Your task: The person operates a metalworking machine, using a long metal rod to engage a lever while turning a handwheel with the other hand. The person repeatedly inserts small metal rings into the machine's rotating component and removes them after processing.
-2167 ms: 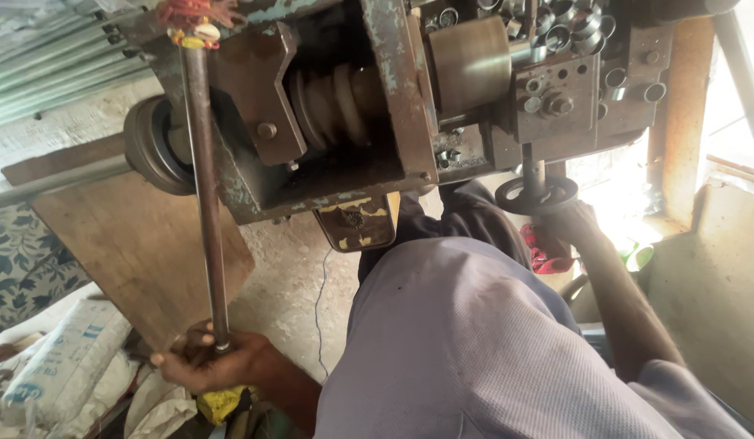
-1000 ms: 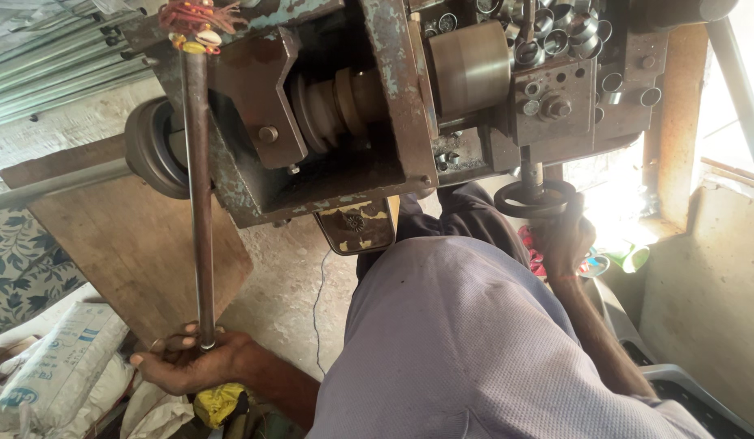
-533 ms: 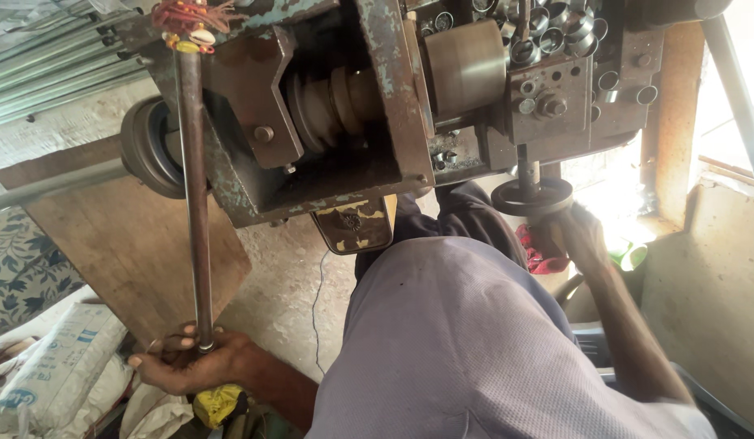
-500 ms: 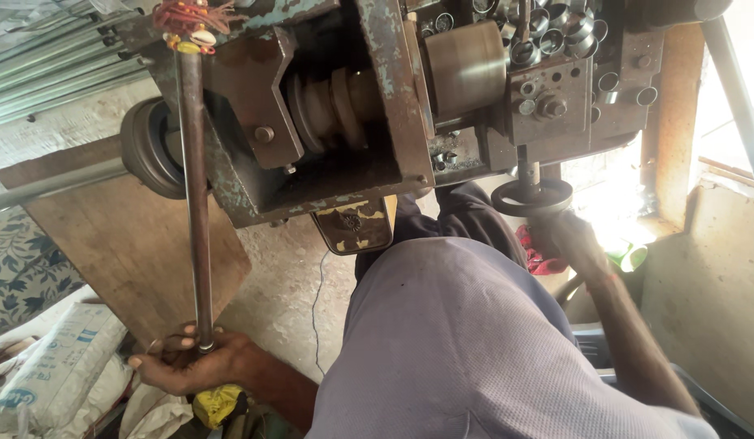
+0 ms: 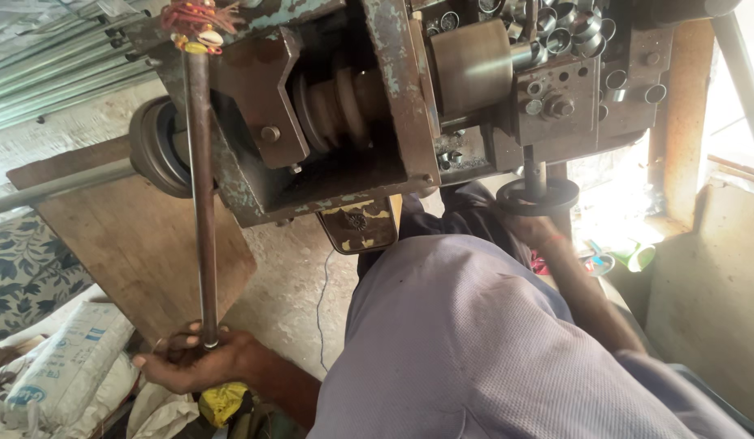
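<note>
My left hand is wrapped shut around the bottom end of the long steel lever rod, which runs straight up to the old painted machine, where a knot of red thread is tied at its top. My right hand reaches up under the small round handwheel below the tool block; my fingers touch its underside, but I cannot tell whether they are closed on it, since the wheel and my own sleeve hide most of them. As I judge it, the work is mid-cycle: both controls are in hand, the stepped pulley and the drum sit in place, and a heap of short metal rings lies on top of the machine, so some pieces look finished. How many are left I can't see from here
</note>
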